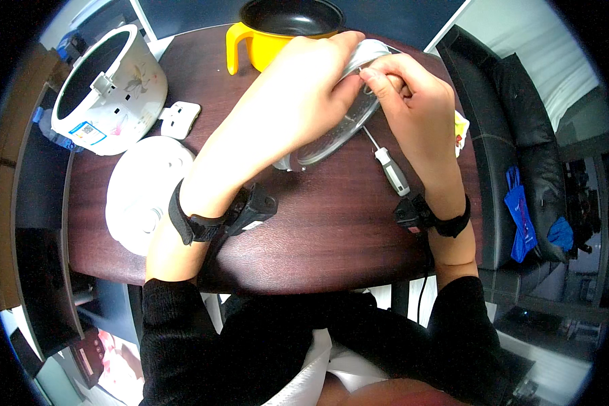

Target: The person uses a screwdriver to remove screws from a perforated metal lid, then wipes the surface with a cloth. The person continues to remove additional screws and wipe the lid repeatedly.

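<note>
A clear glass lid (pixel 342 135) with a pale rim stands tilted above the table, gripped at its upper part by my left hand (pixel 311 84). Most of that hand's fingers are hidden behind its back. My right hand (pixel 416 91) is closed in a pinch close to the middle of the lid, beside my left thumb. Something small and thin shows at its fingertips, too small to name. Below the lid lies a screwdriver (pixel 391 172) with a grey and white handle, its shaft pointing toward the lid and touched by neither hand.
At the far side stands a yellow pot (pixel 257 47) with a dark inside. On the left are a white cooker body (pixel 145 78), a small white plastic part (pixel 181 120) and a round white cover (pixel 132 183). A colourful packet (pixel 461 132) lies at the table's right edge, beside a black sofa (pixel 490 159).
</note>
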{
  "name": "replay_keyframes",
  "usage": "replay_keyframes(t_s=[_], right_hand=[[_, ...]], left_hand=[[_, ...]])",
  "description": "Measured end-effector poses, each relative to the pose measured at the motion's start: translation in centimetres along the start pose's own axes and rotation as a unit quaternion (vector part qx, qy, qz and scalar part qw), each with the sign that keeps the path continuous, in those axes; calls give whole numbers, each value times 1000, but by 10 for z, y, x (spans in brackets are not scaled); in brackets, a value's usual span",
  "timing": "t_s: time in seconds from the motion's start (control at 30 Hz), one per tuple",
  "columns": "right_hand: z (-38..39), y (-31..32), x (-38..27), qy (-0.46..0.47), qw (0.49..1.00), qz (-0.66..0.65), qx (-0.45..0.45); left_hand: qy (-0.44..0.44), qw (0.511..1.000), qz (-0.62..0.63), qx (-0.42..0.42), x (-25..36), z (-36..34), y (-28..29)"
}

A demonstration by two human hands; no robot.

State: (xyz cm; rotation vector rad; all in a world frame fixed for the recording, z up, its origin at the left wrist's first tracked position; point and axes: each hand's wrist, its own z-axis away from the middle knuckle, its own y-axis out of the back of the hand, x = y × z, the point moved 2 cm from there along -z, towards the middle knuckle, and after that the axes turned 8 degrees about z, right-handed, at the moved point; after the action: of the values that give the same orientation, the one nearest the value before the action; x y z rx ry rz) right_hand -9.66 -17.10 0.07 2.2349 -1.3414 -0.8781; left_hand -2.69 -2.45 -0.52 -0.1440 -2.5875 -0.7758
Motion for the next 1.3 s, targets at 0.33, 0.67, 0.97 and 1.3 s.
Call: replay_keyframes(t_s=[0.33, 0.67, 0.97, 1.3], right_hand=[[8, -5, -9, -66, 997, 23, 23], [10, -5, -9, -67, 996, 37, 39], [11, -4, -8, -100, 995, -1, 12], [10, -2, -14, -48, 997, 54, 30]], left_hand=[[47, 999, 10, -11, 5, -1, -1], [53, 999, -1, -7, 8, -1, -2], [59, 998, 4, -6, 8, -1, -3], [65, 998, -2, -10, 9, -1, -3]])
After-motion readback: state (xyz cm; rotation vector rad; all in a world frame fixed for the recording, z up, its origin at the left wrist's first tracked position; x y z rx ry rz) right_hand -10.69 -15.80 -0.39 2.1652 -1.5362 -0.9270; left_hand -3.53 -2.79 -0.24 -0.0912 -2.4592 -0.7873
